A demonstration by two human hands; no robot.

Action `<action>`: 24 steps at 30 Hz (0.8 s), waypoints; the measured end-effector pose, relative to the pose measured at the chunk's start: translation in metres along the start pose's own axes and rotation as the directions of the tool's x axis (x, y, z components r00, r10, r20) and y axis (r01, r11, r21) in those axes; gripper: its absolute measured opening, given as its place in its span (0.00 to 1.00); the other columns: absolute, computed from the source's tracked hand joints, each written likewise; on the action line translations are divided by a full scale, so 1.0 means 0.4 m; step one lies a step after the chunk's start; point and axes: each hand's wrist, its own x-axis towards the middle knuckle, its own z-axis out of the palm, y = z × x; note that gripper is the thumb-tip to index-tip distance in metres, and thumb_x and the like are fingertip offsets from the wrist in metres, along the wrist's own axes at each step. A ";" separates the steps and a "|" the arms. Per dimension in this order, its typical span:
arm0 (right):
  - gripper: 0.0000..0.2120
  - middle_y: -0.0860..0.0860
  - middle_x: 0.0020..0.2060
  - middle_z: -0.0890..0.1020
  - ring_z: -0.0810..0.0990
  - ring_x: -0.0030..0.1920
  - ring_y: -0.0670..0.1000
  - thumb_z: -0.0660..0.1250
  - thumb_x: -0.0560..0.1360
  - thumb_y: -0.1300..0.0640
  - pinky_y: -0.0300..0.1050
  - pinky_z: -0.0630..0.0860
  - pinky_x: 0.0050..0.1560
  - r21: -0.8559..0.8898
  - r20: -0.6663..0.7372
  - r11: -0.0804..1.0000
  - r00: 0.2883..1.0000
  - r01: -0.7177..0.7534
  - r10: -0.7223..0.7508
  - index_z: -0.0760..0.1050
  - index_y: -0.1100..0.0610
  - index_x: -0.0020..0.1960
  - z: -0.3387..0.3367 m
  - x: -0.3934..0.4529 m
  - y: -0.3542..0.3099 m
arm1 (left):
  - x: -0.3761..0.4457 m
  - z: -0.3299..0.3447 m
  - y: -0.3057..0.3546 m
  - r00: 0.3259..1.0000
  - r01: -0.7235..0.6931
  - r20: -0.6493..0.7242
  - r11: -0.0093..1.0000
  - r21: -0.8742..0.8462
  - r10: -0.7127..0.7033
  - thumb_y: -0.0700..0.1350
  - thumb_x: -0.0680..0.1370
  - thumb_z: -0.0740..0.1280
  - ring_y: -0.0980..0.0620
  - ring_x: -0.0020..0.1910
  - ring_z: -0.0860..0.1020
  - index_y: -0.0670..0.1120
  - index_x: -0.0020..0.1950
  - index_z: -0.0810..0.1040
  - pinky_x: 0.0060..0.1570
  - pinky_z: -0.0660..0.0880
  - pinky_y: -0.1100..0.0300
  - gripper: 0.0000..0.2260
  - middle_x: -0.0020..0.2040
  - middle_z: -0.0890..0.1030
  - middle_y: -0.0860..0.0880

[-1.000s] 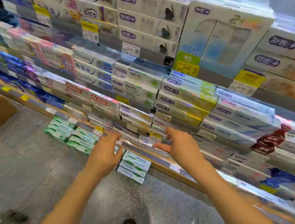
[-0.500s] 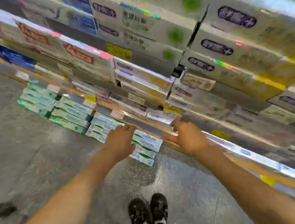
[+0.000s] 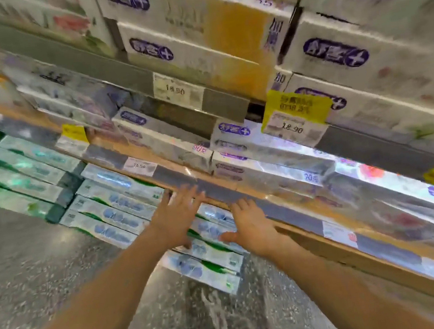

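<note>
Fingers (image 3: 185,196) spread, gripping nothing: left hand (image 3: 176,220) and right hand (image 3: 251,225) hover over the toothpaste boxes (image 3: 213,254). The stack sits on the floor directly beneath, below the bottom shelf edge (image 3: 286,210), long axes parallel to it. The left hand looks nearer.

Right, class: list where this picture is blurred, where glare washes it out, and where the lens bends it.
Head view: motion blur smears the purple-logo boxes up top; head view: glare whitens the lit shelf at right; head view: the shelf rail runs slanted, slightly bowed by the wide lens; the left hand and right hand look sharpest.
</note>
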 end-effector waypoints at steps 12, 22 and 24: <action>0.34 0.56 0.65 0.75 0.75 0.65 0.54 0.60 0.71 0.39 0.52 0.70 0.63 -0.232 -0.387 0.957 0.886 0.176 -0.257 0.66 0.62 0.68 0.288 0.087 0.041 | 0.118 0.264 -0.002 0.868 -0.022 -0.494 0.997 0.069 0.053 0.67 0.57 0.76 0.39 0.75 0.50 0.39 0.76 0.50 0.71 0.46 0.42 0.60 0.77 0.41 0.40; 0.34 0.57 0.64 0.76 0.76 0.63 0.60 0.68 0.68 0.41 0.57 0.71 0.62 -0.272 -0.530 0.959 0.819 0.080 -0.218 0.69 0.58 0.68 0.319 0.070 0.026 | 0.105 0.290 0.011 0.831 0.016 -0.556 0.999 0.044 0.012 0.66 0.59 0.75 0.43 0.76 0.39 0.43 0.74 0.55 0.69 0.48 0.42 0.53 0.78 0.40 0.42; 0.45 0.60 0.58 0.78 0.79 0.55 0.61 0.76 0.57 0.38 0.54 0.77 0.53 -0.238 -0.541 0.971 0.826 0.031 -0.159 0.69 0.59 0.67 0.302 0.073 0.022 | 0.105 0.279 0.014 0.838 0.032 -0.546 0.999 0.040 -0.005 0.66 0.55 0.77 0.41 0.76 0.45 0.42 0.71 0.60 0.68 0.50 0.41 0.53 0.77 0.51 0.40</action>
